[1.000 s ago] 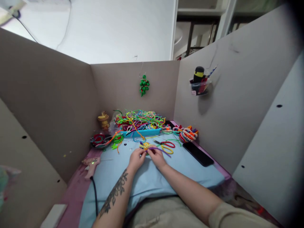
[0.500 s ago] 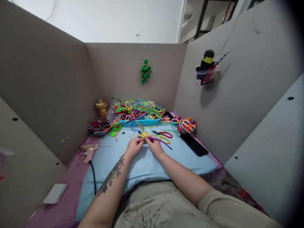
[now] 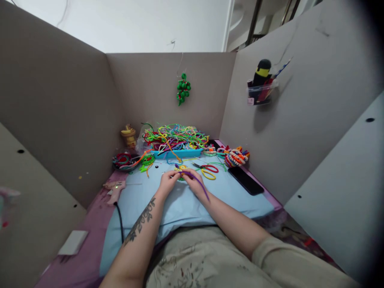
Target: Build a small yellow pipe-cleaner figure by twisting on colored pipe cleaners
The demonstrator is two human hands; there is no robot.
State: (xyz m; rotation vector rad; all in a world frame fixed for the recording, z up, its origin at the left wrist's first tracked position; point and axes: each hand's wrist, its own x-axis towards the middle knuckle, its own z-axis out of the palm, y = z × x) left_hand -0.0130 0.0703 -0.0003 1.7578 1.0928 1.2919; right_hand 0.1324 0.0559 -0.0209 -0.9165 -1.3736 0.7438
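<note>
My left hand (image 3: 169, 181) and my right hand (image 3: 192, 182) meet over the blue cloth, fingers pinched together. Between them is a small woven piece (image 3: 182, 168) in yellow with some green and blue, partly hidden by the fingers. A purple pipe cleaner (image 3: 199, 180) runs from the fingertips and curves over the back of my right hand toward the wrist. Scissors (image 3: 207, 169) with red and yellow handles lie spread just beyond my right hand. A loose orange strand (image 3: 172, 149) hangs from the pile behind toward the piece.
A blue tray (image 3: 177, 153) heaped with coloured strands stands at the back. To the left are a green frog-like figure (image 3: 147, 160), a dark bowl (image 3: 125, 163) and a pink glue gun (image 3: 116, 190) with its cord. On the right lie a phone (image 3: 246, 181) and a striped woven figure (image 3: 236, 157).
The purple pipe cleaner's free end has swung down and nearer, now bent over my right hand and wrist. Both hands stay pinched at the woven piece. The view has shifted slightly.
</note>
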